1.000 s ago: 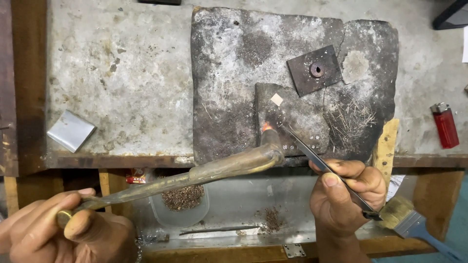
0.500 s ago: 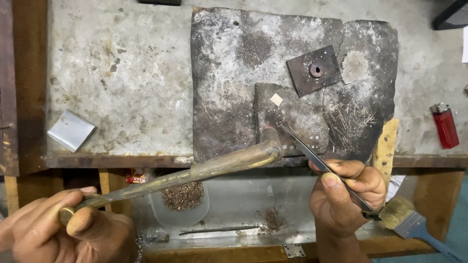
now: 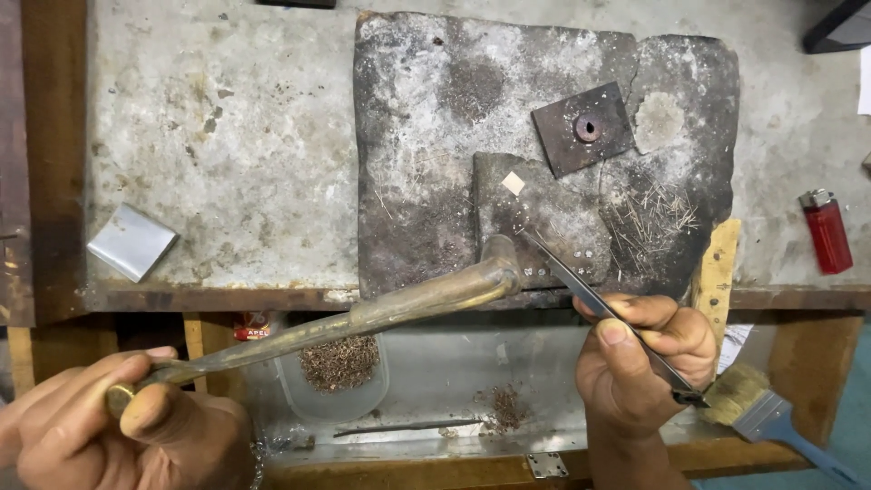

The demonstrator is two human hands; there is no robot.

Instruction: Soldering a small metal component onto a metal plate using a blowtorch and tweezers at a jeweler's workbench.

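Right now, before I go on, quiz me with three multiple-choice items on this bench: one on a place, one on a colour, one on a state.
1. Where does the lighter lie?
A. right side of the bench
B. in the tray
C. on the charred block

2. What colour is the lighter?
A. blue
B. red
C. green

3. How does the right hand hold the tweezers?
A. lying loose
B. pinched, tips toward the block
C. tips upward

Answers: 1 A, it lies beyond the charred block; 2 B, its body is red; 3 B, the fingers grip them.
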